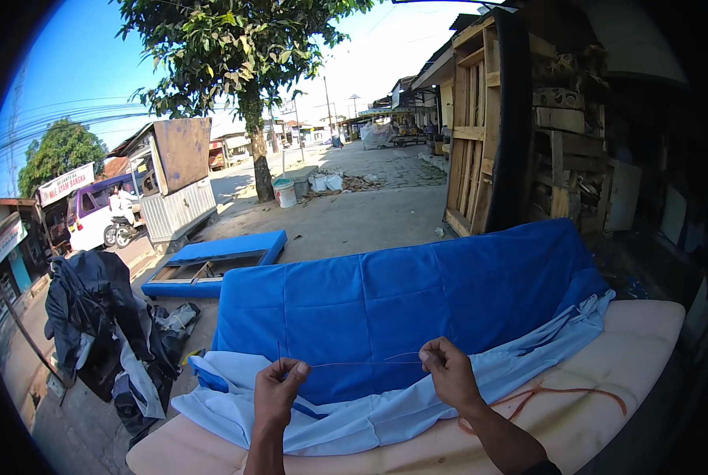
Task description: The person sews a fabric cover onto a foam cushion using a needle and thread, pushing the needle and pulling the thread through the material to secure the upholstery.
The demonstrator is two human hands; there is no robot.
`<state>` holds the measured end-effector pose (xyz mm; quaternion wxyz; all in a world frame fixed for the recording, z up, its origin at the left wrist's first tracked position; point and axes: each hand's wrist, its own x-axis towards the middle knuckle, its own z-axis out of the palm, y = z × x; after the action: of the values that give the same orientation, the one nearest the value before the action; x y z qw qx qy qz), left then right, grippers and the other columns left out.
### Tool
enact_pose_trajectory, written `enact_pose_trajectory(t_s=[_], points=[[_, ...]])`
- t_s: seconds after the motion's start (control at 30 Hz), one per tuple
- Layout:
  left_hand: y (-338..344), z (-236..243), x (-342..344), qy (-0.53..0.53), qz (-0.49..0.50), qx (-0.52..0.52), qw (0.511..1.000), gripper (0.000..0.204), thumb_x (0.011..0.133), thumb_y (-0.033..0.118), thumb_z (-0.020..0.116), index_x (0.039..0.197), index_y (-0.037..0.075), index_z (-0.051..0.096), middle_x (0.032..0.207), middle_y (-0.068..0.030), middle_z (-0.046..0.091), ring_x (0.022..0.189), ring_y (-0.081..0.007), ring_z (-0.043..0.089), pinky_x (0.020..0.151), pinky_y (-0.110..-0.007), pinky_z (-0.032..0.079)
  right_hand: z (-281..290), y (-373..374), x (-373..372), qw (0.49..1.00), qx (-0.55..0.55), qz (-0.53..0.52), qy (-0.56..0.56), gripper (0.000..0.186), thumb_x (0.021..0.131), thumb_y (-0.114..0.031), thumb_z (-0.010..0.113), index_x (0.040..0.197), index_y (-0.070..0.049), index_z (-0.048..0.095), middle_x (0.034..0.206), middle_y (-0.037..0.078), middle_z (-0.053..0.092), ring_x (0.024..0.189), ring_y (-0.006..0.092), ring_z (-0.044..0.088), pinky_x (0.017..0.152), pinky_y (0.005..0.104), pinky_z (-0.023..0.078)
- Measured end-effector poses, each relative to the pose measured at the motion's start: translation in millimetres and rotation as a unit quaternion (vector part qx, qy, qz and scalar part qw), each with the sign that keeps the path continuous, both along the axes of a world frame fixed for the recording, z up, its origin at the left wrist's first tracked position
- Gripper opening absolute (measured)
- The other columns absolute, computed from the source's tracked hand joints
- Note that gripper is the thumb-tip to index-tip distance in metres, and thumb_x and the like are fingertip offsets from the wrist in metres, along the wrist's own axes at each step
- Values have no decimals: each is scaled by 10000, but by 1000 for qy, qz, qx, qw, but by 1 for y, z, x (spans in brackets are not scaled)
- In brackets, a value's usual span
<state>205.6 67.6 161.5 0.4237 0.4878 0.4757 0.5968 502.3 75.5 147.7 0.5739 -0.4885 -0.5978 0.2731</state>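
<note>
My left hand (279,389) is closed in a pinch, and a thin dark needle-like pin (279,350) sticks up from its fingertips. A fine pale thread (354,364) stretches across to my right hand (451,372), which pinches its other end; a short loose tail of thread stands off beside those fingers. Below and behind the hands lies a blue fabric cover (401,289) with stitched seams. Its light blue underside (401,416) is bunched along the near edge, over a pale, stained foam pad (587,427).
A red-orange cord (579,389) curls over the foam. To the left is a heap of black sheeting (93,324). Beyond the cover lie a blue-edged wooden frame (251,245), a bucket (284,192) and a tree (255,134). An upright wooden frame (471,134) stands at right.
</note>
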Motion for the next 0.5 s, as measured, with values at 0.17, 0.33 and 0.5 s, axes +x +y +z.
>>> enact_pose_trajectory(t_s=[0.17,0.33,0.5], points=[[2,-7,16,-278,-170,45,944,284,985,279,632,770,112,551,797,-91,667,446,-129,500,387,-241,386,-7,-2,-2,988,-62,35,-135,128,980,-135,615,986,-8,623,776,70,652,719,143,615,675,314,493],[7,-30,25,-321,-257,65,909,220,1003,290,605,940,79,618,1006,-142,702,599,-207,663,406,-219,397,-33,12,-5,972,-132,49,-189,152,969,-153,608,990,-7,641,829,129,680,777,250,687,720,361,525],[3,-31,58,-252,-222,-1,942,217,940,98,681,1138,23,640,999,-141,708,787,-210,703,425,-198,397,-29,14,-6,994,62,-55,-72,123,943,-123,641,990,-10,656,971,135,676,874,259,666,787,362,519]])
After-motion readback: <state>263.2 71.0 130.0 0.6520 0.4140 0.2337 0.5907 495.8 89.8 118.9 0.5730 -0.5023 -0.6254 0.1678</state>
